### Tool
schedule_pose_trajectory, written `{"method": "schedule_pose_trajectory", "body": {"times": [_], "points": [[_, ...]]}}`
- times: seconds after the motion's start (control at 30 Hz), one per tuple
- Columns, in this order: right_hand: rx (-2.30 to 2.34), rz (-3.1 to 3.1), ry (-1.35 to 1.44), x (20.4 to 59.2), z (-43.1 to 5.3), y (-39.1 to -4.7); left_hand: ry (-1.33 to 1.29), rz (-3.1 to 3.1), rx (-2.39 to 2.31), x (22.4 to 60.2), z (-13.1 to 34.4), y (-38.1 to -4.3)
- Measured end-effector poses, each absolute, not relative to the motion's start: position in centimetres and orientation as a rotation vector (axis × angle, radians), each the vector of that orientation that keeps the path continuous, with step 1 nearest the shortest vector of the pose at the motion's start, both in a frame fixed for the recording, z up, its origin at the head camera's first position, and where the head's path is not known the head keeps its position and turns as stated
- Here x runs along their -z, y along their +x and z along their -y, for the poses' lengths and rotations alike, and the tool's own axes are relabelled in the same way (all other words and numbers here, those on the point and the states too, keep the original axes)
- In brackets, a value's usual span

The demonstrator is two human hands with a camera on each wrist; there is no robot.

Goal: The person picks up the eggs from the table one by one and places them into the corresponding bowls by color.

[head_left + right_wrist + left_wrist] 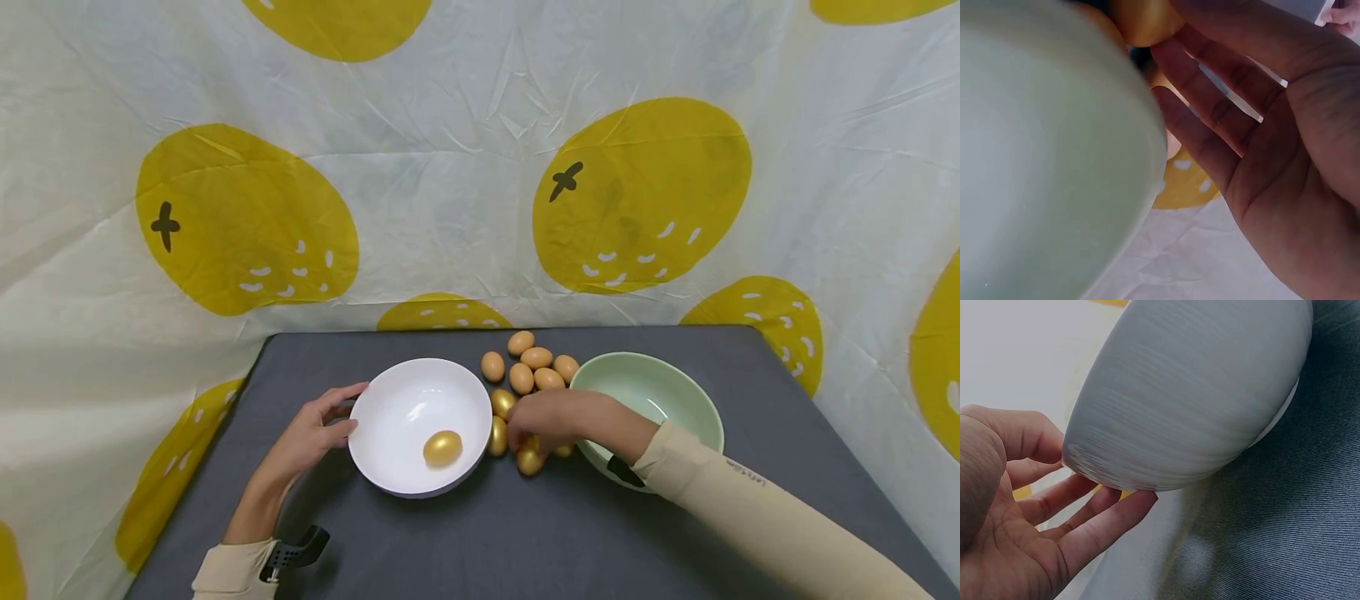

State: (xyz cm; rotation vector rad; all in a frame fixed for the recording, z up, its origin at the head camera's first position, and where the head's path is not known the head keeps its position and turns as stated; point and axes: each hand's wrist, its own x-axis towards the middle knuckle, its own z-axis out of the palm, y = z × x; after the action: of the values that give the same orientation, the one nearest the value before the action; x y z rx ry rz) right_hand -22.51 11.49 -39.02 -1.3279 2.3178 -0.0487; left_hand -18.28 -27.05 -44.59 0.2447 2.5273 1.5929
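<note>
My left hand (303, 442) touches the left side of the white bowl (397, 400) with thumb and fingers spread along its rim and outer wall. In the left wrist view, the thumb of that hand (1029, 506) meets the rim of the bowl (1191, 394). One golden egg (442, 448) lies inside the bowl. Between the two bowls, my right hand (551, 417) reaches down and holds a golden egg (530, 458) at its fingertips. The right wrist view shows this hand (1260, 131) beside the green bowl (1054, 150), its thumb and fingers at an egg (1144, 22).
More golden eggs (502, 404) lie around the right hand. Behind them sit several brown eggs (536, 358) on the dark grey cloth (465, 542). To the right stands a pale green bowl (645, 375), partly covered by the right forearm. A lemon-patterned curtain (450, 208) hangs behind.
</note>
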Motion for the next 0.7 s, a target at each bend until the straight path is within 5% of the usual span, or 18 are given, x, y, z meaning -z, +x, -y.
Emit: {"method": "schedule_pose_trajectory", "body": {"times": [0.7], "points": [[0.032,-2.287,-1.299,38.60,-11.20,-22.35,0.283,-2.513,-1.609,44.44,27.17,-18.17]]}}
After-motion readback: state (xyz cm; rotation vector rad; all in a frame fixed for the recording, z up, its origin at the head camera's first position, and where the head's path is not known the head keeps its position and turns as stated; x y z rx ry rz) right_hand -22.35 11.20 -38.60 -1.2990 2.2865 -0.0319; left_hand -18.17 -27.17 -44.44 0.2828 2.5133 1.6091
